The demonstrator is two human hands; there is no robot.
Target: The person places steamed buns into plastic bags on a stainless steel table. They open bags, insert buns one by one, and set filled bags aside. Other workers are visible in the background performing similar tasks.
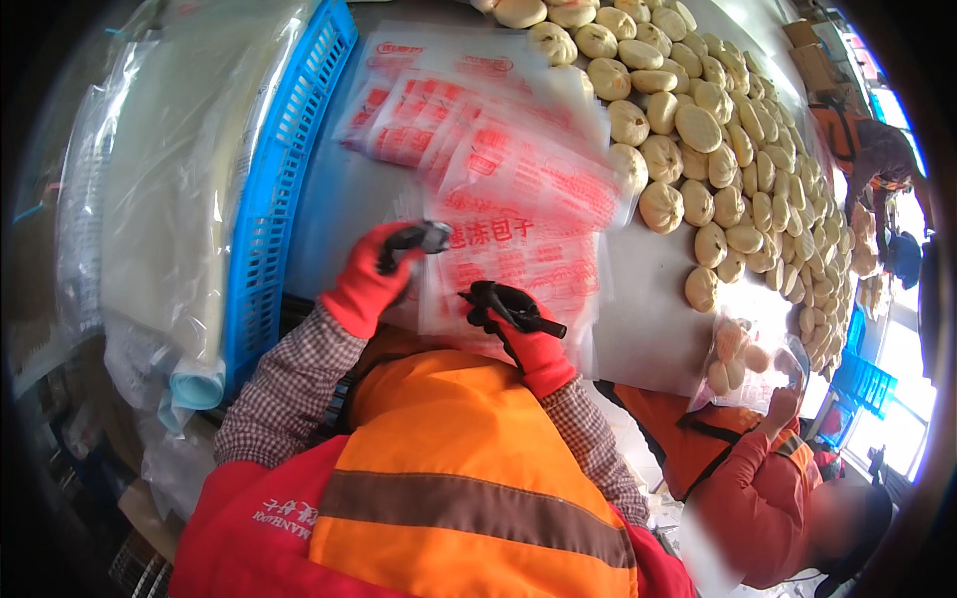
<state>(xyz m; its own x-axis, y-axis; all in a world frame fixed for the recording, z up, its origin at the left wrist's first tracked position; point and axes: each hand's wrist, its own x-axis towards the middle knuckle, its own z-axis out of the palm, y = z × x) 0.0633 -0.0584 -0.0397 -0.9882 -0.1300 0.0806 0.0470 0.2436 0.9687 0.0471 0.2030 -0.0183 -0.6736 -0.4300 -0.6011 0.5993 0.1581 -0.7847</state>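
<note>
My left hand (385,265), in a red glove with black-coated fingers, hovers above the left edge of a stack of printed plastic bags (516,258). Its fingers are curled, and a small grey-black patch shows at their tips; whether this is a held object or worn coating is unclear. In my right hand (527,340), gloved alike, is a black marker pen (549,327), held over the lower part of the same stack. More red-printed clear bags (478,134) lie fanned and overlapping just beyond, partly blurred.
Many pale steamed buns (699,127) cover the metal table (643,329) on the right. Along the left stands a blue plastic crate (273,194) beside large clear plastic sheets (164,179). A co-worker (755,478) at right holds a bag of buns (736,366); another person (867,149) bends farther off.
</note>
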